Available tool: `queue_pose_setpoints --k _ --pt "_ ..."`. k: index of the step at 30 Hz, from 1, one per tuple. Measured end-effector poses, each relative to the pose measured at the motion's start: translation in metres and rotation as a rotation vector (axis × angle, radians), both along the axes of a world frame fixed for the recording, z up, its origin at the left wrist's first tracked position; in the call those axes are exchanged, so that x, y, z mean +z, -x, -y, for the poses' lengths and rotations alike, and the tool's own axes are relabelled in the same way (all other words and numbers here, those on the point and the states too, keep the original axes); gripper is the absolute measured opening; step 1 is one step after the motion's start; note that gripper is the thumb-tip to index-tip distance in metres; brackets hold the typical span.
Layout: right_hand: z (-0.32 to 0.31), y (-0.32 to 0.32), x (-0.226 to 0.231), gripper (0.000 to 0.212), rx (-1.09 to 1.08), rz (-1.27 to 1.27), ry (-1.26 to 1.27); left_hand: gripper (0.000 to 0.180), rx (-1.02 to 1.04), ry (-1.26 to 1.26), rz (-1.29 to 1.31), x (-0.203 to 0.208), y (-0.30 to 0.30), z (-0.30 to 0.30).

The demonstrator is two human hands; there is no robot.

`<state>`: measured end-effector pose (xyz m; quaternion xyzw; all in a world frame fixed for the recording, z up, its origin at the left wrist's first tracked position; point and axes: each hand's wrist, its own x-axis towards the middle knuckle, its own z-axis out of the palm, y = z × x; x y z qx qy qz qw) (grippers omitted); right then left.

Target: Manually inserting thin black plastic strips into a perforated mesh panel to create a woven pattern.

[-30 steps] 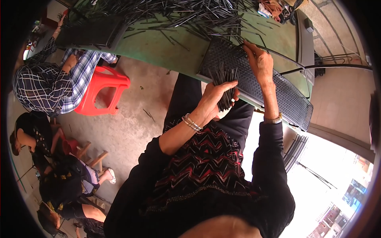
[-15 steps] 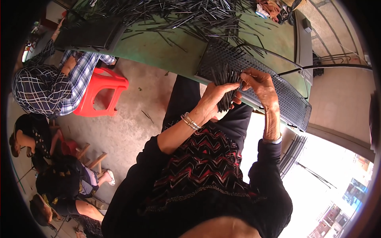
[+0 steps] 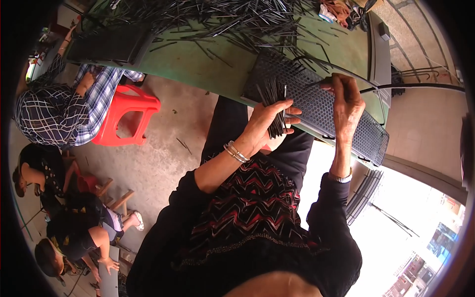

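A bundle of thin black strips [image 3: 270,95] stands upright in my left hand [image 3: 258,123], pinned by the thumb while several fingers stretch out past it. My right hand [image 3: 348,104] is over a black plate full of round holes [image 3: 367,129]. Its thumb and fingertips are pinched together, and a short dark strip seems to stick out from them toward the plate; the tip is hard to make out. The long plate lies slantwise along the near edge of the green table [image 3: 185,70], just beyond my knees.
Loose black strips [image 3: 237,17] are heaped at the table's far side. A curved black rod [image 3: 420,85] crosses near my right hand. Crumpled cloth [image 3: 338,12] lies at the far right. On the left are a red plastic stool [image 3: 126,116] and several other people seated.
My right hand has left the bundle and moved right, over the holed plate. My left hand stays nearly in place. At lower left, another person's arm now reaches onto a grey board.
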<state>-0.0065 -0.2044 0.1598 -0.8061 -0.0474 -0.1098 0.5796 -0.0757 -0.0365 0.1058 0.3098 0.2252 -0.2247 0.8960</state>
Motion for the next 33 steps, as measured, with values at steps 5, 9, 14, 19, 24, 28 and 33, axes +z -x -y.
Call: queue_pose_setpoints --k 5,9,14,19,24,28,33 --pt "-0.003 -0.022 -0.023 0.014 -0.101 0.138 0.146 0.027 -0.014 0.031 0.013 0.003 0.001 0.009" --pt "-0.004 -0.031 -0.037 0.009 -0.14 0.219 0.195 0.025 -0.035 -0.018 0.014 0.004 0.003 0.01" --pt "-0.008 -0.029 -0.038 0.012 -0.147 0.221 0.106 0.027 -0.069 -0.13 0.064 0.0 0.003 0.01" --pt "-0.007 -0.022 -0.038 0.011 -0.163 0.224 0.292 0.027 -0.052 -0.162 0.111 0.0 0.005 0.012" --pt "-0.007 -0.015 -0.028 0.01 -0.166 0.215 0.391 0.025 -0.019 -0.146 0.037 0.005 0.005 0.01" --pt "0.002 -0.025 -0.029 0.012 -0.063 0.261 0.422 0.02 0.0 -0.125 0.016 0.004 0.005 0.01" --pt "0.003 -0.038 -0.032 0.014 0.069 0.136 0.422 0.019 -0.021 -0.125 0.019 0.006 0.003 0.008"
